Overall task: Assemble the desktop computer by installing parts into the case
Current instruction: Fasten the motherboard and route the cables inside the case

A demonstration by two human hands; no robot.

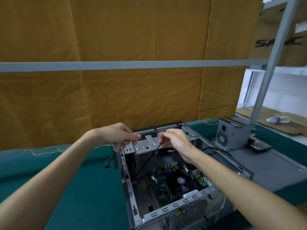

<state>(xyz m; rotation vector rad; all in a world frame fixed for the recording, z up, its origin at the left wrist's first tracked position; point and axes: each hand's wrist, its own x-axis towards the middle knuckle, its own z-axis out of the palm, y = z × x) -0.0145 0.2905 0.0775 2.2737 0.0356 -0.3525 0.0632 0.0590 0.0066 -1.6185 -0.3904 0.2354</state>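
Over the open case (167, 188) on the green bench (83, 188), my right hand (176, 140) pinched a thin, limp black cable (149, 161) at its tip, toward twelve o'clock above the motherboard (166, 183), while my left hand (119, 136), at nine o'clock, gripped a pale connector (117, 147).

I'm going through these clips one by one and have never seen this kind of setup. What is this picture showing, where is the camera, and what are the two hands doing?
There is no robot here. A camera worn on a person's head looks forward and down at their own bare arms. On the green table cover lies an open computer case with the motherboard already inside. The right hand pinches a thin black cable that runs down into the case. The left hand grips a pale connector or cable bundle at the case's far corner; exactly what it is cannot be told. A grey power supply stands outside, to the right, not yet installed.
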